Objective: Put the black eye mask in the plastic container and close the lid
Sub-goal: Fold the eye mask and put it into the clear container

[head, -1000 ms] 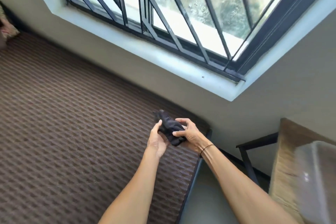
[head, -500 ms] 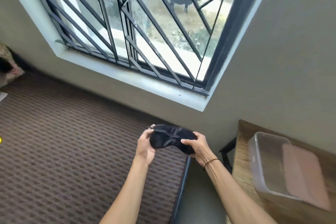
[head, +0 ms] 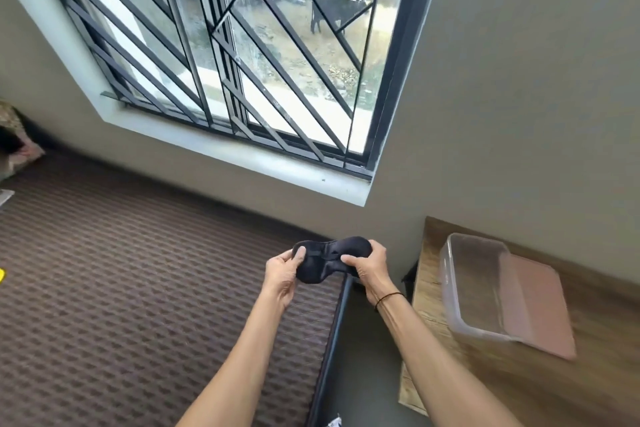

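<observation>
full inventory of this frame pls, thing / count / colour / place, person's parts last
Soft black fabric eye mask: 1, black, held in the air above the bed edge.
Clear plastic container: 1, transparent, open, on the table at right.
Pinkish plastic lid: 1, dusty pink, beside the container on its right, touching it.
Wooden table: 1, light brown, right side.
Patterned brown bed cover: 1, brown, left and centre.
Barred window: 1, dark bars, pale sill, upper centre.
Dark animal: 1, blackish, outdoors beyond the glass.
Thin black wristband: 1, right wrist.
Left hand: pinching the mask's left end.
Right hand: gripping its right end.
</observation>
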